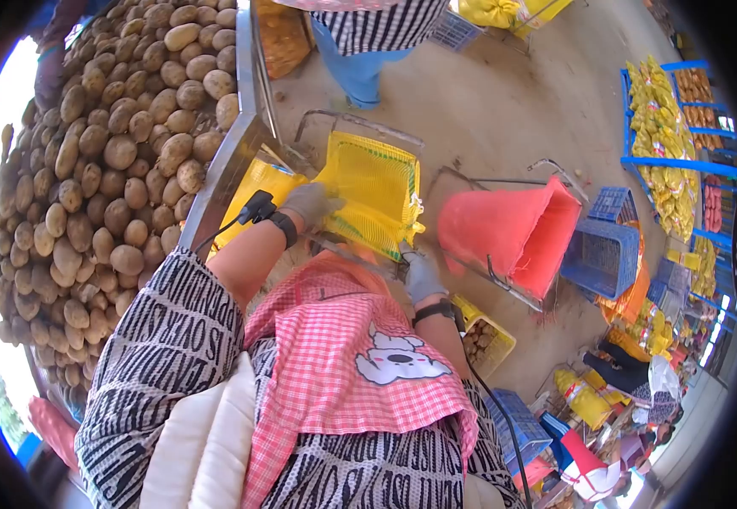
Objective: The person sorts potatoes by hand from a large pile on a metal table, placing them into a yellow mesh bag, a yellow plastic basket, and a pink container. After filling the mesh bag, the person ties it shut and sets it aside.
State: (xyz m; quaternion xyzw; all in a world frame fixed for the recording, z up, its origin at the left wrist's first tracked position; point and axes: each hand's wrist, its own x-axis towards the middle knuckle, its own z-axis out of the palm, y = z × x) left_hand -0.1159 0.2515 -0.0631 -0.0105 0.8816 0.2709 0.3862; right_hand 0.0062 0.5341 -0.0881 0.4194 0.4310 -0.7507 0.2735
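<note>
In front of me a yellow mesh bag (373, 174) hangs with its mouth spread on a metal frame stand (360, 116). My left hand (311, 204), in a grey glove, is closed on the left edge of the bag, its fingers partly blurred. At the bag's lower right corner, my gloved right hand (422, 277) has its fingers closed on the bunched mesh. More yellow mesh (258, 182) lies between my left hand and the metal edge of the potato table. Black bands and cables are on both wrists.
Potatoes (118, 153) are heaped on the left behind a metal rim (231, 165). On the right are a red bag (496, 222) on a stand, blue crates (602, 254) and a yellow crate (480, 338) with potatoes. A person (368, 42) stands ahead; others are at lower right.
</note>
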